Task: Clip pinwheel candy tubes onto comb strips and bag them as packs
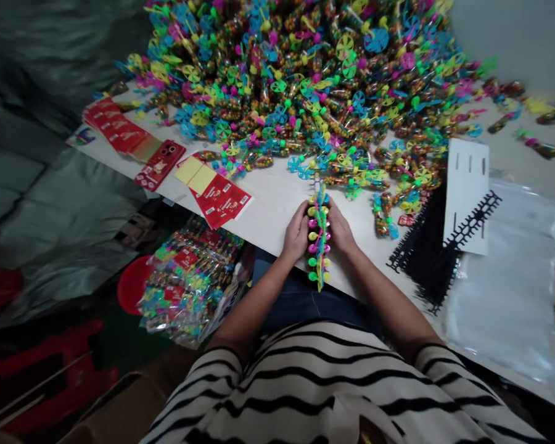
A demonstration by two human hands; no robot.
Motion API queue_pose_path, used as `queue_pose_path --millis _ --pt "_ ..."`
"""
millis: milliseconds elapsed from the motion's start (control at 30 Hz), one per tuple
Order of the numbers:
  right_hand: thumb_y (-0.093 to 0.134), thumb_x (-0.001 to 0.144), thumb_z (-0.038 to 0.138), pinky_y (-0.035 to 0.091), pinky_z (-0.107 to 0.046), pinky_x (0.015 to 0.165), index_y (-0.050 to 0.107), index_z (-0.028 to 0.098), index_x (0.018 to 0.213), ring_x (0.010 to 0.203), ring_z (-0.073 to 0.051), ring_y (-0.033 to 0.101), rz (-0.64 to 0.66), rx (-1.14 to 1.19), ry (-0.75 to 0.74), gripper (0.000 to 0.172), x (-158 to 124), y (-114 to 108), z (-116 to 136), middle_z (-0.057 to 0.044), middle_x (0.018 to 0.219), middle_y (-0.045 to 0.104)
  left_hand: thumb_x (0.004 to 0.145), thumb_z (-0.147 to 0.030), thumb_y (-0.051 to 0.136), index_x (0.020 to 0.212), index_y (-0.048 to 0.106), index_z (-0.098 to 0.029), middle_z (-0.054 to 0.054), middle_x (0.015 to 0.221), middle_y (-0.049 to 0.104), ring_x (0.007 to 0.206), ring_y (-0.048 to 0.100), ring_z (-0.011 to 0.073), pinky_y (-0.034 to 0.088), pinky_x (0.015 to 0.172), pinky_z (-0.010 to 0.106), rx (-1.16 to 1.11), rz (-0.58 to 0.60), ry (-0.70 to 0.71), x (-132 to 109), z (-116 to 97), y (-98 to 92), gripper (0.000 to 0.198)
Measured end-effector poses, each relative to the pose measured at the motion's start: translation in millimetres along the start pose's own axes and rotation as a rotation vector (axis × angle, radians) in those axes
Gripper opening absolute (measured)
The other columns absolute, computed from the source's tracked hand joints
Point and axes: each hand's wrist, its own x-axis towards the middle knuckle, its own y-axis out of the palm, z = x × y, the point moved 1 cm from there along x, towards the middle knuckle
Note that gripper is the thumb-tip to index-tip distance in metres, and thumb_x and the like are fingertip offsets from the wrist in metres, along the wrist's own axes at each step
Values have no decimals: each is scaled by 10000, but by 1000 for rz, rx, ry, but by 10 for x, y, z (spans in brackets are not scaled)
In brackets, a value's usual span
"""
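Observation:
Between my two hands, near the table's front edge, is a row of candy-filled fan toys [319,240] with bright pink, green, yellow and blue caps. My left hand [296,233] is closed against the row's left side. On the right side, my right hand [340,225] grips the same row. The lower end of the row sticks out toward my body past the table edge. Both palms and most fingertips are hidden behind the toys. Beyond the hands lies a big heap of similar fan toys [277,92].
Red header cards [222,197] and a red phone [161,165] lie on the left. Right of me are black plastic strips [425,246], a white card [465,185] and clear bags [504,296]. Packed bags of toys [185,283] sit below the table, beside a red basin [134,285].

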Motion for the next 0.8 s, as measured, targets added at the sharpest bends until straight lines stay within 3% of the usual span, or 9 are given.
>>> queue_pose_path --millis 133,233,300,367,433,500,600,700,800 --pt "311 879 716 287 -369 1173 436 237 1428 1377 -182 390 95 30 -42 739 88 168 76 -30 1432 498 956 -498 373 1370 451 -224 95 1417 506 1330 458 214 359 1131 366 62 -152 18 -85 16 -99 502" --pt "395 895 631 393 -361 1096 562 226 1312 1254 -193 523 95 -58 -106 605 192 78 117 -56 1324 595 947 -508 396 1334 477 -214 102 1366 542 1285 498 213 392 1098 354 77 -186 -3 -94 77 -215 493" --pt "451 898 540 451 -387 1020 636 211 1190 1142 -214 588 -34 -188 -169 477 282 -177 136 -83 1220 655 940 -511 408 1291 511 -199 112 1321 567 1231 536 212 417 1066 353 73 -206 1 -23 110 -320 481" --pt "472 898 435 447 -436 997 658 197 1128 1111 -241 586 -251 -371 -210 380 396 -550 145 -107 1167 672 936 -490 425 1236 547 -184 119 1261 598 1168 570 209 440 1030 355 76 -258 22 141 92 -436 446" --pt "472 886 331 412 -479 1011 649 183 1149 1139 -268 556 -427 -545 -216 349 544 -939 146 -129 1178 660 935 -434 440 1148 599 -173 112 1168 639 1105 591 202 451 1001 347 116 -322 75 407 -9 -530 373" --pt "448 877 242 386 -490 1025 637 165 1185 1158 -277 535 -479 -668 -224 369 741 -1240 148 -142 1203 645 927 -362 456 1043 649 -173 86 1050 675 1039 605 191 457 970 325 190 -325 157 763 -188 -555 294" --pt "409 880 167 378 -465 1029 628 151 1218 1155 -262 532 -371 -802 -272 403 1126 -1418 174 -128 1230 636 885 -261 514 966 692 -176 49 951 700 936 624 176 479 895 292 280 -88 263 1370 -487 -403 213" --pt "399 874 108 385 -425 1013 619 168 1254 1167 -244 513 -129 -958 -353 443 1537 -1324 233 -85 1297 609 809 -157 582 904 730 -174 38 923 719 901 637 187 475 878 302 440 258 335 1889 -655 -99 177" --pt "438 856 94 408 -395 945 680 183 1181 1121 -259 501 103 -1138 -393 415 1826 -1180 290 -72 1250 642 769 -111 593 922 751 -210 33 912 721 927 641 210 464 870 312 720 424 344 2220 -650 159 241"
